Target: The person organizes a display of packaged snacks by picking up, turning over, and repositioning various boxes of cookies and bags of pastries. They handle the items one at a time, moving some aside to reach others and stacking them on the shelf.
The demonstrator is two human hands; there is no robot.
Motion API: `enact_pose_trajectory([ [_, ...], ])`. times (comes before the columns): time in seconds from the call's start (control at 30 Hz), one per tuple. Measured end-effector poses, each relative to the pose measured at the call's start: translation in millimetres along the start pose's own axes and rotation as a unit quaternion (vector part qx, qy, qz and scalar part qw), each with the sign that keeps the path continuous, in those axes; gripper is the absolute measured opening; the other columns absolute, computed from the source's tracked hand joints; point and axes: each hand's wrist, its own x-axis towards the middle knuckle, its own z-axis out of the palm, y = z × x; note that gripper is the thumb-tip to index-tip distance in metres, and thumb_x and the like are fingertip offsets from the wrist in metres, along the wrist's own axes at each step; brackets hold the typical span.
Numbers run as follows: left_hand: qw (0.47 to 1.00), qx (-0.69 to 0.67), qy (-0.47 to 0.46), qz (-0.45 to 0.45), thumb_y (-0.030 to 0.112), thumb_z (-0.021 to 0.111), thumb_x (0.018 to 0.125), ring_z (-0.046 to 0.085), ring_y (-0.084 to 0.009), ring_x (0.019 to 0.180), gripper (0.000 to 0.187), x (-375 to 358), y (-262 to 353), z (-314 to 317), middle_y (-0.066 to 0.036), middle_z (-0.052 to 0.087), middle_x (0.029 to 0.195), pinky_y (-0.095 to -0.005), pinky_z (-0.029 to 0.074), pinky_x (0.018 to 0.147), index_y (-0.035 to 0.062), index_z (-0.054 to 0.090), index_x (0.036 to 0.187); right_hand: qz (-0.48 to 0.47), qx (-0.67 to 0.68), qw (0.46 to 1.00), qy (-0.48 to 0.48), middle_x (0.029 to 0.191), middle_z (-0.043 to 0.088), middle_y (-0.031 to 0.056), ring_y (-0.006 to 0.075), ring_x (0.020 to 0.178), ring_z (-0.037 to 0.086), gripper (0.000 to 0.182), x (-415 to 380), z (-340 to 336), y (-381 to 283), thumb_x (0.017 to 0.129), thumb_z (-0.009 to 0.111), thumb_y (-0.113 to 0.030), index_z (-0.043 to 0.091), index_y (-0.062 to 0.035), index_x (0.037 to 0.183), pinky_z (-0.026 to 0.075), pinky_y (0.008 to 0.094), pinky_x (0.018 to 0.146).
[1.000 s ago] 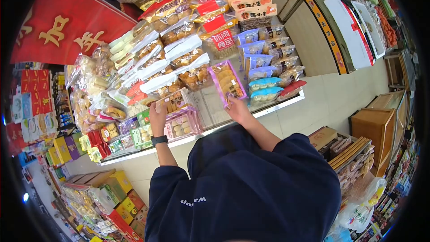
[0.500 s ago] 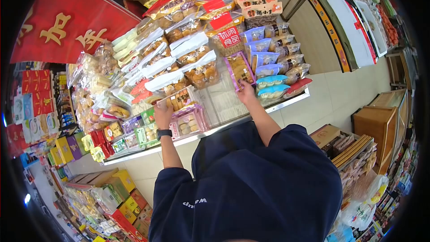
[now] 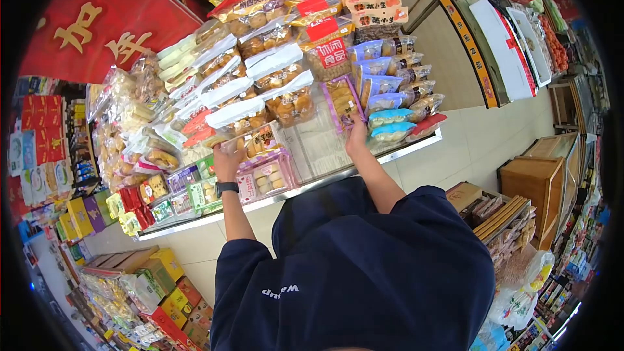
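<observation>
Restocking is at the placing step. The right hand [image 3: 357, 135] pinches a purple-edged pastry pack [image 3: 343, 101], standing it between the bun bags [image 3: 290, 105] and blue packs [image 3: 383, 101]. The left hand [image 3: 227, 161] grips a clear biscuit pack [image 3: 259, 142] above the shelf [image 3: 325, 149]. Next move likely calls for seating the pastry pack upright.

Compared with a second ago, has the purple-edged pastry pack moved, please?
Yes. The purple-edged pastry pack in the right hand moved up the shelf, now beside the blue packs.

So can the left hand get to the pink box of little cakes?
Probably yes. The left hand sits right beside the pink box on the shelf, nothing lies between them, and the box is at the front. But its grip is already on a clear cookie pack, so it isn't free.
</observation>
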Motion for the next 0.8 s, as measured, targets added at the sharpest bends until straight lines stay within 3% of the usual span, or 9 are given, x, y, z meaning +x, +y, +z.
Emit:
enact_pose_trajectory([
  [0.1,0.998,0.044,0.048,0.008,0.031,0.089,0.067,0.066,-0.0336,0.108,0.096,-5,9,-3,-0.025,0.065,0.121,-0.0379,0.052,0.092,-0.0138,0.043,0.138,0.001,0.000,1.000,0.000,0.115,0.064,0.0066,0.0187,0.103,0.061,0.043,2,-2,1,0.085,0.069,-0.015,0.058,-0.0039,0.124,0.047,0.0329,0.094],
  [0.23,0.983,-0.180,-0.003,-0.029,0.019,0.086,0.075,0.067,-0.0219,0.095,0.074,-20,38,-28,-0.018,0.068,0.111,-0.0314,0.053,0.084,-0.0114,0.049,0.131,-0.011,-0.062,0.998,0.033,0.116,0.064,0.0069,0.0194,0.105,0.060,0.045,-8,1,3,0.084,0.069,-0.017,0.059,-0.0040,0.126,0.046,0.0328,0.095],
  [0.3,0.962,-0.271,-0.008,-0.033,0.008,0.081,0.080,0.067,-0.0148,0.084,0.046,-23,33,-33,-0.012,0.071,0.101,-0.0272,0.052,0.078,-0.0072,0.060,0.118,0.074,-0.120,0.990,0.002,0.119,0.063,0.0070,0.0193,0.108,0.059,0.049,-15,-2,-7,0.084,0.069,-0.018,0.056,-0.0037,0.130,0.045,0.0340,0.096],
  [0.4,0.946,-0.297,-0.118,-0.063,0.006,0.078,0.083,0.068,-0.0134,0.086,0.048,-24,28,-55,-0.011,0.072,0.103,-0.0258,0.053,0.081,-0.0099,0.058,0.124,0.119,-0.256,0.956,-0.078,0.124,0.061,0.0088,0.0192,0.115,0.057,0.055,-45,-11,-14,0.087,0.069,-0.020,0.052,-0.0027,0.136,0.045,0.0372,0.098],
  [0.43,0.942,-0.299,-0.135,-0.066,0.001,0.074,0.085,0.068,-0.0140,0.090,0.036,-31,41,-66,-0.010,0.073,0.102,-0.0262,0.053,0.081,-0.0071,0.063,0.119,0.118,-0.308,0.938,-0.108,0.127,0.061,0.0098,0.0192,0.117,0.056,0.057,-60,-15,-18,0.088,0.069,-0.021,0.050,-0.0022,0.139,0.045,0.0386,0.099],
  [0.53,0.920,-0.330,-0.209,-0.026,-0.001,0.072,0.087,0.069,-0.0140,0.092,0.036,-42,64,-77,-0.010,0.073,0.106,-0.0268,0.054,0.083,-0.0053,0.063,0.121,0.197,-0.265,0.880,-0.341,0.131,0.061,0.0075,0.0184,0.117,0.058,0.054,-88,-26,-27,0.090,0.072,-0.019,0.052,-0.0034,0.138,0.047,0.0307,0.094],
  [0.63,0.885,-0.370,-0.284,0.003,-0.002,0.073,0.085,0.068,-0.0117,0.089,0.033,-56,112,-60,-0.007,0.073,0.104,-0.0258,0.053,0.080,-0.0032,0.065,0.117,0.234,-0.169,0.835,-0.468,0.135,0.059,0.0113,0.0183,0.122,0.056,0.057,-116,-25,-34,0.094,0.066,-0.010,0.044,-0.0012,0.146,0.047,0.0372,0.102],
  [0.73,0.853,-0.377,-0.359,0.032,0.001,0.073,0.088,0.067,-0.0109,0.090,0.035,-62,133,-13,-0.007,0.073,0.106,-0.0252,0.053,0.080,-0.0032,0.064,0.121,0.263,-0.141,0.829,-0.473,0.132,0.062,0.0088,0.0183,0.116,0.061,0.057,-122,-25,-47,0.092,0.068,-0.005,0.047,-0.0005,0.144,0.049,0.0358,0.099],
  [0.8,0.845,-0.380,-0.374,0.028,0.005,0.072,0.091,0.067,-0.0103,0.091,0.037,-64,136,9,-0.008,0.073,0.107,-0.0246,0.053,0.080,-0.0028,0.063,0.126,0.269,-0.114,0.855,-0.429,0.129,0.064,0.0120,0.0234,0.113,0.065,0.051,-99,-50,-45,0.091,0.067,-0.004,0.050,-0.0013,0.139,0.053,0.0419,0.099],
])
